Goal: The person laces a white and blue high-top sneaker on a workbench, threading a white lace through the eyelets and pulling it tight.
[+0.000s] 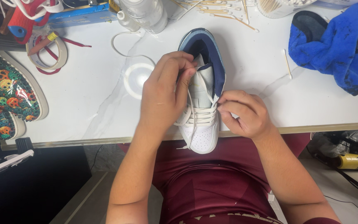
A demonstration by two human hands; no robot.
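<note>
White marble desk under me: at its near edge I see a white shoe (201, 124) with navy collar, toe overhanging. My left hand (164, 93) pinches its tongue; my right hand (243, 112) pinches a lace (195, 118).

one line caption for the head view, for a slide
Left hand holds the sneaker tongue while right hand pinches a white lace at the table edge.
</note>
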